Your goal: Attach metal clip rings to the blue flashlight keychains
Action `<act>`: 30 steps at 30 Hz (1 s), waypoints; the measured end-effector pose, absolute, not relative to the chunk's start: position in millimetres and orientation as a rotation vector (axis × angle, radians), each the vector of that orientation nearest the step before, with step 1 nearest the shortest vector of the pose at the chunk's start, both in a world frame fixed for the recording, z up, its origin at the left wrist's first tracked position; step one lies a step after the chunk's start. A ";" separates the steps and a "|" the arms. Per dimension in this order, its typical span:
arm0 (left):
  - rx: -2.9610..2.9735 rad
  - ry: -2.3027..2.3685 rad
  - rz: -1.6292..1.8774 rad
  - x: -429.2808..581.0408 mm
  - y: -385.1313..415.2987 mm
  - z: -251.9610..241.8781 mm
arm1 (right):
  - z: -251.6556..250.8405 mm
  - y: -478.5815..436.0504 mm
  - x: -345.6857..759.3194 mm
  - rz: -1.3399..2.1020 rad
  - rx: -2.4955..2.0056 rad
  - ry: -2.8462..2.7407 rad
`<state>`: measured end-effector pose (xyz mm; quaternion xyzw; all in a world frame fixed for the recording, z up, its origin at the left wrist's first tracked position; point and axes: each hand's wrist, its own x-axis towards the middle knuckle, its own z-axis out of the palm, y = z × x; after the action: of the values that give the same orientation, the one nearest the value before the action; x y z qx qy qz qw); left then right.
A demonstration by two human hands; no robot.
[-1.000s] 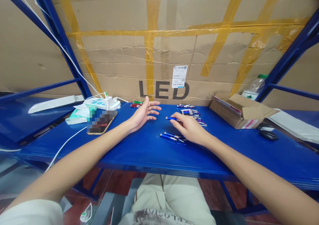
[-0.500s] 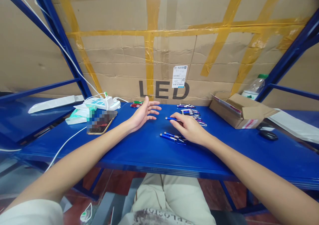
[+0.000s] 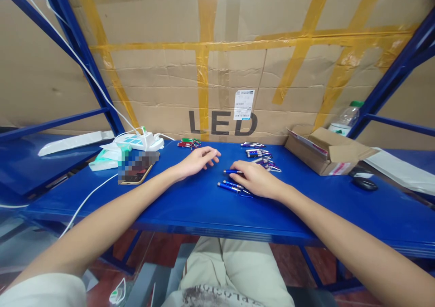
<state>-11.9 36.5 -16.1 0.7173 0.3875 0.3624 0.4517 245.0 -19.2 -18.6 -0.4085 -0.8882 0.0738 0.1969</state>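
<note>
My right hand (image 3: 253, 177) is closed on a blue pen-like torch (image 3: 232, 171), low over the blue table (image 3: 190, 207). Just in front of it, nearer me, lie blue torches (image 3: 230, 187) with metal clips, side by side. My left hand (image 3: 199, 161) hovers left of the right one, fingers loosely curled but apart, holding nothing. Behind the left hand are a green torch (image 3: 190, 140) and red torches (image 3: 186, 145). Beyond the right hand, several dark blue and purple torches (image 3: 256, 153) with clips lie in small groups, partly hidden by that hand.
An open cardboard box (image 3: 326, 150), a black mouse (image 3: 364, 183) and a plastic bottle (image 3: 346, 119) stand right. At left are a phone (image 3: 141, 168), a tissue pack (image 3: 108, 157) and a white power strip (image 3: 136, 140). A large cardboard sheet (image 3: 163, 85) rises behind.
My left hand has turned palm down and its fingers have curled. My right hand has lowered slightly toward me with the blue torch, beside the blue torches on the table.
</note>
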 end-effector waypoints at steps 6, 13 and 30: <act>1.990 0.870 0.699 -13.4 35.2 -19.4 | -23.2 -15.7 250.9 0.234 -1.108 -2.558; 2.385 0.790 0.632 -13.5 19.7 -14.5 | -26.7 -12.2 253.3 0.284 -1.066 -2.517; 2.589 0.685 0.562 -13.2 14.3 -11.7 | -10.5 -21.3 251.9 0.376 -1.200 -2.506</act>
<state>-13.2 14.3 -11.7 0.9268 0.2452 0.2012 0.2013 251.9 -21.3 -10.5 -0.4221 -0.8810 0.1321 0.1682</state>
